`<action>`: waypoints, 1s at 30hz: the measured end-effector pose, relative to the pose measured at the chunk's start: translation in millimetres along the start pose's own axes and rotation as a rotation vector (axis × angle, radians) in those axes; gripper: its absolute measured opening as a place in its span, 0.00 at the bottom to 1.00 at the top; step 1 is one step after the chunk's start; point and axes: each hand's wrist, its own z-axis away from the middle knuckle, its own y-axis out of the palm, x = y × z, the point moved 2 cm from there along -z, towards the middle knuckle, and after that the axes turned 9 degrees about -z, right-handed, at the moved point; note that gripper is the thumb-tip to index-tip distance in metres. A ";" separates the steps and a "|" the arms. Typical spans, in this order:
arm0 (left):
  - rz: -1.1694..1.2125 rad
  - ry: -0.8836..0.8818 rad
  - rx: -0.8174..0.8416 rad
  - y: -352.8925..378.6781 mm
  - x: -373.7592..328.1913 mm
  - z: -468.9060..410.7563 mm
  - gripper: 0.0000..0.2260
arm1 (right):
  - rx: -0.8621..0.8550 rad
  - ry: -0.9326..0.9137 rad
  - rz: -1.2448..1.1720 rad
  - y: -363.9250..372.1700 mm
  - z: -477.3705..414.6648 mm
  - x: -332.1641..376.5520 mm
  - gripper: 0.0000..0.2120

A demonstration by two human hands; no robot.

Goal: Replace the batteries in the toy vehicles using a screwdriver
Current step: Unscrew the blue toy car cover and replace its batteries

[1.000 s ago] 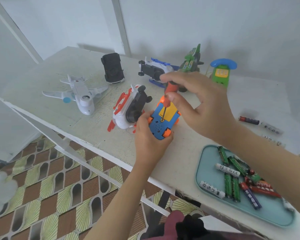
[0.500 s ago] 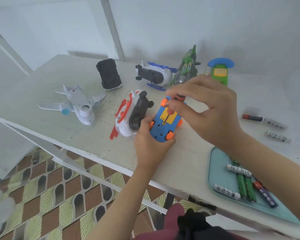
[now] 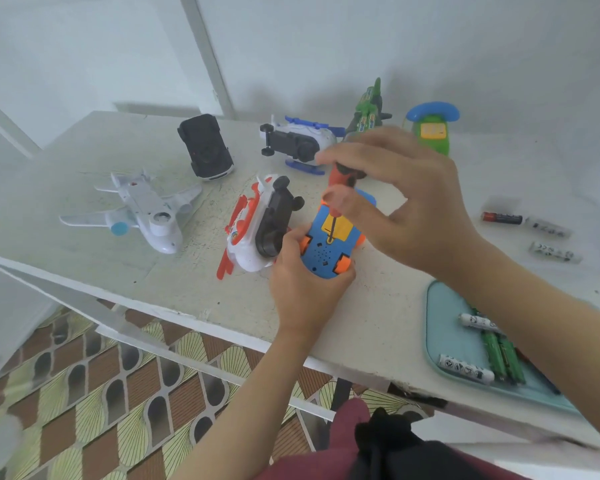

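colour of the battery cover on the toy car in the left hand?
Yellow battery cover, set in the toy car with its blue underside; head view shows it.

One wide-angle camera rides on my head, looking forward and down at the desk (image 3: 381,306) from close above its near edge, facing the white wall (image 3: 361,46) behind it.

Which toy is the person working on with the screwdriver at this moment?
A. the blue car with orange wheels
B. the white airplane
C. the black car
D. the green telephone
A: the right hand holds the screwdriver with its shaft down on the yellow panel of the blue car, which the left hand grips.
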 end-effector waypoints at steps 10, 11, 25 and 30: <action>0.005 0.017 0.004 -0.3 2.6 -1.3 0.25 | -0.113 0.095 0.017 -0.5 -4.6 2.3 0.10; -0.003 0.025 0.000 -0.2 2.6 -1.5 0.25 | -0.093 0.107 0.007 -2.1 -4.0 2.0 0.09; -0.039 0.058 0.006 2.4 5.2 -0.7 0.27 | -0.169 0.109 -0.028 4.1 -7.3 8.6 0.07; -0.036 0.063 -0.001 2.8 5.2 -0.6 0.26 | -0.138 0.131 -0.029 5.6 -8.0 10.4 0.08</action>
